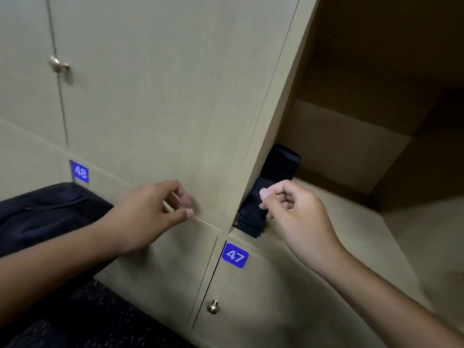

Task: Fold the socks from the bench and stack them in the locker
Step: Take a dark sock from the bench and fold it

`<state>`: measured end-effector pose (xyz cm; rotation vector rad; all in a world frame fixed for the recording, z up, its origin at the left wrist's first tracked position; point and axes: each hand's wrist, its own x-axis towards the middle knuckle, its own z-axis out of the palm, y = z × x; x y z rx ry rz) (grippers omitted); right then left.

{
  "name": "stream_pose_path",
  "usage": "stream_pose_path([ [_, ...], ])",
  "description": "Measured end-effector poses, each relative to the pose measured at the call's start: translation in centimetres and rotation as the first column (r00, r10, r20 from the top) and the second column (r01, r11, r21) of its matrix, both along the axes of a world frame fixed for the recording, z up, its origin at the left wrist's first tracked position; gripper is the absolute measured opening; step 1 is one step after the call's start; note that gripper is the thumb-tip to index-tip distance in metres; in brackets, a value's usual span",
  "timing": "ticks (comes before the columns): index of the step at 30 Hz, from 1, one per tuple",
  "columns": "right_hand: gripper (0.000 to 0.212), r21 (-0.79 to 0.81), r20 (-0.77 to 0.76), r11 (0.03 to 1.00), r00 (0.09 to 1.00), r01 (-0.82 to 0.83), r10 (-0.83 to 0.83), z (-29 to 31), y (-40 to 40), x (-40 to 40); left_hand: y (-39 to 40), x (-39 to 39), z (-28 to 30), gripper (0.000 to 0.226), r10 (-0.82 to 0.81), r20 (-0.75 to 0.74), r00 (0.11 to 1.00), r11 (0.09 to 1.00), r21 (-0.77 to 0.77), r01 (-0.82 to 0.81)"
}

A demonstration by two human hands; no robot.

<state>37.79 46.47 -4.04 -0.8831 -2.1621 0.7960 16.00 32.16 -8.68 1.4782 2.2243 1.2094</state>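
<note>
Right hand [296, 217]: fingers loosely curled, thumb tip near the forefinger, nothing held; hovers just in front of the socks, whether it touches them I cannot tell.
Left hand [150, 212]: fingers loosely bent, holding nothing; fingertips near the lower edge of the open locker door [160, 101], contact unclear.
Socks [271, 187]: one dark folded stack, lying on the locker floor [339, 217] at its front left, against the door's inner edge; number of socks in it cannot be counted.
Locker: one compartment open, beige, interior in shadow.
Number tags: two, blue; "47" [235, 255] below the open compartment, "48" [80, 172] to the left.
Knobs: two, metal; one [213, 306] on the door under tag 47, one [58, 64] upper left.
Dark bag [50, 214]: one, lower left, behind the left forearm.
Hands in view: two, both bare.
</note>
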Motion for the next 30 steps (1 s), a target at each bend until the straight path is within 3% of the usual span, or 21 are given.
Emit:
stream_pose_path([
  [10, 0.004, 0.075, 0.255, 0.937, 0.915, -0.342, 0.313, -4.0, -5.3, -2.0, -6.2, -6.7, -0.5, 0.018, 0.174, -0.140, 0.975, 0.960, -0.196, -0.200],
  [15, 0.014, 0.079, 0.329, 0.911, 0.873, -0.404, 0.359, -5.2, -5.5, -3.3, -9.2, -9.7, -2.3, 0.046, 0.203, -0.330, 0.922, 0.879, -0.353, -0.320],
  [18, 0.016, 0.063, 0.333, 0.903, 0.862, -0.426, 0.383, -5.6, -5.5, -3.7, -10.3, -10.4, -2.9, 0.056, 0.186, -0.332, 0.925, 0.853, -0.413, -0.319],
  [22, 0.015, 0.050, 0.315, 0.899, 0.861, -0.435, 0.399, -5.7, -5.4, -4.2, -11.3, -10.7, -2.9, 0.034, 0.140, -0.260, 0.955, 0.873, -0.424, -0.244],
  [25, 0.013, 0.048, 0.318, 0.898, 0.859, -0.438, 0.402, -5.8, -5.3, -4.5, -11.6, -10.8, -2.8, 0.016, 0.125, -0.292, 0.948, 0.878, -0.412, -0.242],
  [30, 0.008, 0.032, 0.303, 0.901, 0.864, -0.432, 0.403, -5.6, -5.3, -4.6, -11.7, -10.8, -1.8, 0.014, 0.191, -0.314, 0.930, 0.915, -0.286, -0.285],
])
